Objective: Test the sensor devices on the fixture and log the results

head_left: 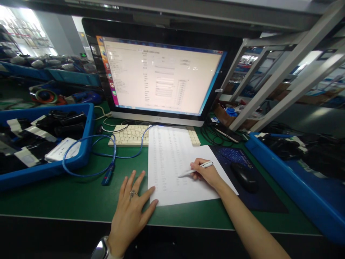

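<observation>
A white pen [193, 170] is gripped in my right hand [206, 173], its tip at the surface of a printed sheet of paper [172, 154]. The print is too blurred to read. Beneath that sheet, another white sheet [222, 176] sticks out to the right. My left hand [132, 205] lies spread on the green table by the paper's lower left edge, with thumb and index finger touching or close to the margin. It wears a ring and holds nothing.
Behind the paper are a keyboard [129, 136], partly covered, and a lit monitor [161, 79]. A blue cable [107, 176] lies left. Blue bins [86, 140] of black parts flank the table. A black mouse [244, 177] rests on a dark mouse pad [266, 201]. Metal bars [283, 64] slant at right.
</observation>
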Demonstrator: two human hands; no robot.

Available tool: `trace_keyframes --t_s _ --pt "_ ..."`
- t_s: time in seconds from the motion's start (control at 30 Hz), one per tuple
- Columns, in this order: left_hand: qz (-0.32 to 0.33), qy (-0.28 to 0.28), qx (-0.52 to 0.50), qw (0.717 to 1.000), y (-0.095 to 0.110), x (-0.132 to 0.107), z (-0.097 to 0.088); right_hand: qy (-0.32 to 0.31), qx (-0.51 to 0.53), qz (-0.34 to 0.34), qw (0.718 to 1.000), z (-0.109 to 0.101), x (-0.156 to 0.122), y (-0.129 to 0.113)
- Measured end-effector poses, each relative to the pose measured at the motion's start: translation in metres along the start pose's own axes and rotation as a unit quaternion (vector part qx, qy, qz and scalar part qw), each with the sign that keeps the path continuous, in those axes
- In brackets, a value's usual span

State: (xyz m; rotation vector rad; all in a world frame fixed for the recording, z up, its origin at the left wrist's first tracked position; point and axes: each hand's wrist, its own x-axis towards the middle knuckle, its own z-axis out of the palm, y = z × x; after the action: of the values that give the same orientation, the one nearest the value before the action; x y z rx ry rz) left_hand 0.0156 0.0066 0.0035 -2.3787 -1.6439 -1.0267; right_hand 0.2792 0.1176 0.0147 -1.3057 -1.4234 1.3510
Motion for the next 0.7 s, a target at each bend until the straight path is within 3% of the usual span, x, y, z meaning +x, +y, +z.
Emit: trace_keyframes --t_s 0.7 --pt "-0.003 0.000 0.004 1.000 0.0009 0.0005 -0.0011 0.018 -0.020 -0.035 0.999 0.0013 0.0012 0.0028"
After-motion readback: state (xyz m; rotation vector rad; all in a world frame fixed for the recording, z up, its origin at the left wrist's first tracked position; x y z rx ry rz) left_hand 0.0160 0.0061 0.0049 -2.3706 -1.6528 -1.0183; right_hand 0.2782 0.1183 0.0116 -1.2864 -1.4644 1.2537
